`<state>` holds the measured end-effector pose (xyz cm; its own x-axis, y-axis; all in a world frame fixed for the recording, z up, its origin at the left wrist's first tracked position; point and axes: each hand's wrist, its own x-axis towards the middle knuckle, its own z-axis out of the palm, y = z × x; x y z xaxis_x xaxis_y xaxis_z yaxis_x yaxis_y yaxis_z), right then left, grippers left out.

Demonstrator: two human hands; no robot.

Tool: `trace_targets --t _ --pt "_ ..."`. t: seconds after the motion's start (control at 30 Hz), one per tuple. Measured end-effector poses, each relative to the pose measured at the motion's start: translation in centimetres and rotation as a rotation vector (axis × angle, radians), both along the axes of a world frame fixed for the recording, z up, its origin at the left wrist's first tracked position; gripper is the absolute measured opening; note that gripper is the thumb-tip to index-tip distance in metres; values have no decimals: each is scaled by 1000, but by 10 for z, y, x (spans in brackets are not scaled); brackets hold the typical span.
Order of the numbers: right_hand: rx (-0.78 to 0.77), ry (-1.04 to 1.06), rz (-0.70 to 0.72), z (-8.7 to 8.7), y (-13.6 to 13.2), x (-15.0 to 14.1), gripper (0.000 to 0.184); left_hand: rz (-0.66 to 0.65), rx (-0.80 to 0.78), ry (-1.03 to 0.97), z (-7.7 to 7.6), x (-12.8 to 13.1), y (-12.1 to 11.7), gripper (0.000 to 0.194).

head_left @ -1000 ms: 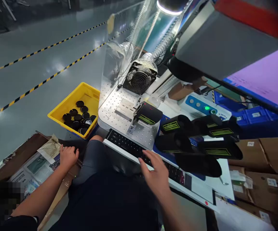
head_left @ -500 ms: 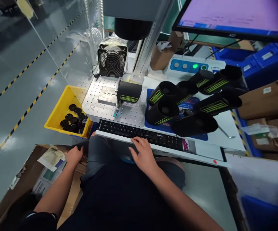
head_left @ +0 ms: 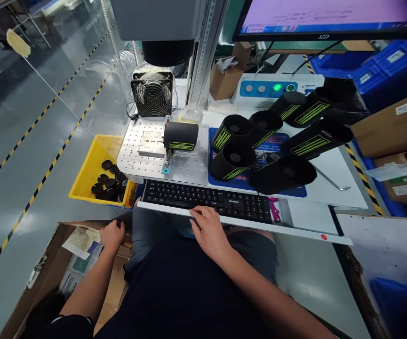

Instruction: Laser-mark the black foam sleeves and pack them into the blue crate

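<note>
My right hand (head_left: pixel 209 231) rests its fingertips on the front edge of a pull-out keyboard tray (head_left: pixel 291 230), thumb apart and nothing held. Just beyond the fingers lies a black keyboard (head_left: pixel 203 197). Low on the left, my left hand (head_left: pixel 113 236) lies at the rim of a cardboard box (head_left: pixel 55 252). Its thumb stands apart and the other fingertips are partly hidden. Above the keyboard, a black cylinder (head_left: pixel 181 135) with green-yellow print sits sideways in a fixture on a perforated metal plate (head_left: pixel 189 167). A dark round machine head (head_left: pixel 168 52) hangs over it.
Several black open cylinders (head_left: pixel 233 162) stand or lie on a blue mat (head_left: pixel 212 176) at the right. A yellow bin (head_left: pixel 83 174) holds black discs. Behind are a fan (head_left: pixel 153 94), a button panel (head_left: pixel 259 88) and a monitor (head_left: pixel 323 19). A hex key (head_left: pixel 332 181) lies at the right.
The view has shifted slightly. More of the keyboard shows, with the tray farther out from the table edge. My right hand stays on the tray edge, my left hand at the box.
</note>
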<state>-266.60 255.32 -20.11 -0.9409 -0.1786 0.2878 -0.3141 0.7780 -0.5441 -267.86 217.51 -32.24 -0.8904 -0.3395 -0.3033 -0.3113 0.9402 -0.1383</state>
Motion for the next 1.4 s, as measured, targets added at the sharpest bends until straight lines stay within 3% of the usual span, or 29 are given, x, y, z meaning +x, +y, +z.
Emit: trace_targets --t 0.53,0.77,1.0,1.23,1.4 --pt "1 -26 63 -6 -3 -6 34 4 -6 -23 -2 -2 -1 46" --pt "-9 22 36 16 5 -18 34 -4 8 -35 1 -3 -1 46" --pt "-227 112 -79 54 8 -88 35 -19 25 -47 1 -2 -4 44" --pt "-475 -91 -269 85 -10 -188 86 -5 31 -40 9 1 -3 42" --pt "-559 -201 -291 89 -13 -227 106 -3 39 -37 3 5 -10 45"
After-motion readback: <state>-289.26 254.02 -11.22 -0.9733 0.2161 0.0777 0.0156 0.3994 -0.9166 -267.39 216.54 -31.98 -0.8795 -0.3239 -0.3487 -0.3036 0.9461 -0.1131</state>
